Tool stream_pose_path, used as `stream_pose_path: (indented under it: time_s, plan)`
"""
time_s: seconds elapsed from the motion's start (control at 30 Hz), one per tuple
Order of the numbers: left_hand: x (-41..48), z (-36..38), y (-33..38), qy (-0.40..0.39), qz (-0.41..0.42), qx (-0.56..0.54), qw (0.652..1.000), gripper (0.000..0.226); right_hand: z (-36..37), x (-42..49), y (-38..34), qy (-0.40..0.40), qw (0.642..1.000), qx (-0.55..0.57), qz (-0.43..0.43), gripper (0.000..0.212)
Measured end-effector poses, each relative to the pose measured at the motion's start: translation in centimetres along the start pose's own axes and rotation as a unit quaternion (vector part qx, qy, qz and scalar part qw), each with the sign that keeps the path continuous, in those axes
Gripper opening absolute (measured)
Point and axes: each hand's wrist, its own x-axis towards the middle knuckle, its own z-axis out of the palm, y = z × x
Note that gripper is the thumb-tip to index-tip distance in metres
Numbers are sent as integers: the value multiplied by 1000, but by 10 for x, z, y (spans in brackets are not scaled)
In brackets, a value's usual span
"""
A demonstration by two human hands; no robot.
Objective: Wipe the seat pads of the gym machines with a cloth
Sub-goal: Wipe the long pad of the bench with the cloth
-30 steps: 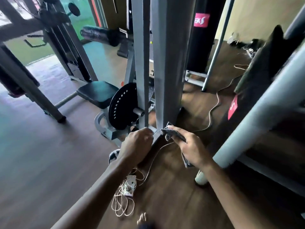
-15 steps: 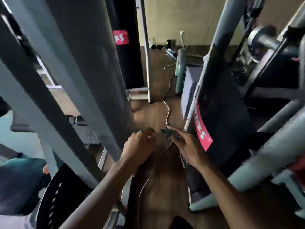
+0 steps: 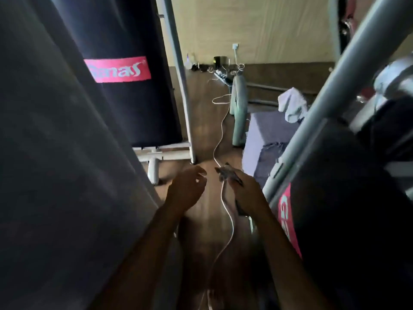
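Cable [image 3: 231, 231]: running along the floor [image 3: 201, 130] between both arms; stepping clear seems wise
Left hand [image 3: 186, 190]: hanging loosely curled, holding nothing
Right hand [image 3: 247, 194]: gripping the bunched cloth [image 3: 226, 173]
Pad [image 3: 346, 231]: standing just beside that hand; spreading the cloth flat before wiping looks best

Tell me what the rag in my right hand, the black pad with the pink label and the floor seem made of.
Rag: soft grey fabric, crumpled where the right hand grips it.
Black pad: probably vinyl, smooth with faint sheen.
Floor: brown wood-grain planks; real wood or laminate is unclear.
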Motion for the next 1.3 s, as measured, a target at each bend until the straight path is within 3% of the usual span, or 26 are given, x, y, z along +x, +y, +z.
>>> stream_pose_path:
  time_s: [0.13, 0.27, 0.53, 0.73, 0.83, 0.97, 1.1, 1.3]
  plan:
    - [95, -13, 12, 1, -8, -7, 1000, 24, -13, 98, -14, 14, 1000, 14, -9, 34]
    - [202, -21, 22, 17, -17, 55, 998, 21, -20, 205, -13, 30, 999, 22, -13, 34]
    - [445, -9, 37, -26, -34, -21, 999, 19, -13, 441, 4, 63, 997, 41, 19, 31]
    - [623, -19, 69, -60, 11, -22, 998, 30, -42, 618, 1, 81, 996, 5, 25, 34]
    - [710, -18, 79, -82, 39, -12, 996, 17, -59, 702, 0, 55, 998, -1, 41, 33]
    - [834, -7, 82, -87, 22, -6, 996, 18, -69, 824, 15, 39, 998, 0, 50, 32]
    - [964, -6, 89, -60, -15, -53, 997, 15, -72, 970, 28, 15, 1000, -1, 17, 31]
    - [1130, -54, 72, 35, -102, -105, 989, 16, -44, 1179, -7, -103, 994, -7, -34, 34]
